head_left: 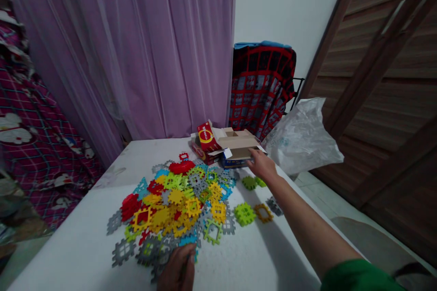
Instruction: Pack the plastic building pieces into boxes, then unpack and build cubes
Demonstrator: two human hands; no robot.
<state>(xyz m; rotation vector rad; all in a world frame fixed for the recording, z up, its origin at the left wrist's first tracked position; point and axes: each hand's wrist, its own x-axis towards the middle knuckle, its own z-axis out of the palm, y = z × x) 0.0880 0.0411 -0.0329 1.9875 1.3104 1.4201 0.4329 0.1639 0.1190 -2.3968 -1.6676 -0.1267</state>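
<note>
My right hand (262, 164) reaches to the far side of the table, at the near right edge of an open blue cardboard box (235, 163). Its fingers lie over the box's front wall, with the thumb on the outside. At the near edge of the pile, my left hand (178, 267) is curled closed beside grey toothed building pieces (150, 251); what it holds, if anything, is hidden. The pile mixes yellow pieces (162, 219), red pieces (130, 207), lime-green pieces (175, 181) and blue pieces (140, 188), mostly flat square frames with notched edges.
An open red box (208, 138) stands left of the blue one. Right of the pile lie a green piece (244, 213), a yellow frame (263, 213) and a grey piece (274, 206). A clear plastic bag (302, 138) is beyond the white table's (85, 236) right edge. A purple curtain (170, 54) hangs behind.
</note>
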